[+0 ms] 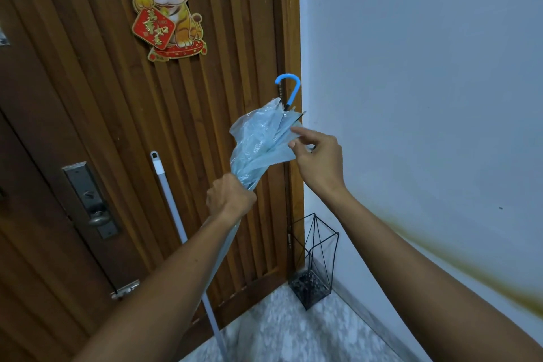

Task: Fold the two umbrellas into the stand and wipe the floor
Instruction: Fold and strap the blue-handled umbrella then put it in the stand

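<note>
We face a brown wooden door (pixel 88 126) with vertical slats, and beside it on our right a pale wall (pixel 426 82) that carries a yellowish smear low down. Below lies a mottled grey-and-white floor (pixel 293 332). In the corner where door frame and wall meet, a black wire umbrella stand (pixel 313 264) sits on the floor, upright, with a dark base; we cannot tell what lies inside it.

Between our arms we hold a pale blue translucent umbrella (pixel 258 144), closed but loose, its canopy bunched and flaring, tilted with the curved blue handle (pixel 289 88) uppermost against the door frame. It is up in the air, well above the stand and not in it.

A white mop handle (pixel 173 206) leans against the door just left of our left arm, reaching down to the floor.

Our left hand (pixel 230 197) is closed in a fist around the gathered canopy, below the flare. Our right hand (pixel 318 156) is partly spread, its fingertips (pixel 293 142) pinching the edge of one canopy fold.

A metal lock plate with a knob (pixel 92 200) sits on the door at left, and a cartoon tiger decoration (pixel 166 3) is stuck high on the door.
</note>
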### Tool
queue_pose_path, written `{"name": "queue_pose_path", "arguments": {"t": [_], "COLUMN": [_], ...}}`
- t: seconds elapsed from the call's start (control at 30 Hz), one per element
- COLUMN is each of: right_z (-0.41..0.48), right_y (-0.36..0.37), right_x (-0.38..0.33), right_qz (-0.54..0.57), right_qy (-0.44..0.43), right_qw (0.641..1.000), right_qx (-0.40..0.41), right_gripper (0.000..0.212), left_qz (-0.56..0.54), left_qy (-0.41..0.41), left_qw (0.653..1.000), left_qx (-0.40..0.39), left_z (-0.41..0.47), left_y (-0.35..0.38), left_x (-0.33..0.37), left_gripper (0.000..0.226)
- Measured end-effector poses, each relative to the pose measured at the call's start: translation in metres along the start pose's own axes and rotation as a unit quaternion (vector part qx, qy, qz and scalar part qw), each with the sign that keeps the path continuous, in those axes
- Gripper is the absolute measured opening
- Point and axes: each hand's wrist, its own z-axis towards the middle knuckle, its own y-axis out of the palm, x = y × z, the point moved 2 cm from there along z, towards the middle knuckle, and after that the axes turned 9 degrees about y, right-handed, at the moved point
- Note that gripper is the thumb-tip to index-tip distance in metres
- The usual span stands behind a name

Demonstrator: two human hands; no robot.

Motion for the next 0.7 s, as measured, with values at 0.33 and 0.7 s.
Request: {"name": "queue_pose_path", "arguments": {"t": [0.33,0.7], "right_z": [-0.004,0.012], "right_y": [-0.009,0.010], "right_x": [0.049,0.028], "right_qz": [0.150,0.370], "right_qy": [0.240,0.273], "right_qw": [0.955,0.822], "right_qx": [-0.086,-0.335], "right_gripper": [0.025,0.035], "left_qz": [-0.464,-0.663], "left_qy": [-0.088,0.001], "left_qw": [0.837,0.506], "left_qx": [-0.277,-0.551], "left_z": [-0.002,-0.028], "left_y": [-0.014,-0.013], "left_x": [-0.003,0.026], "left_gripper": [0.012,0.024]}}
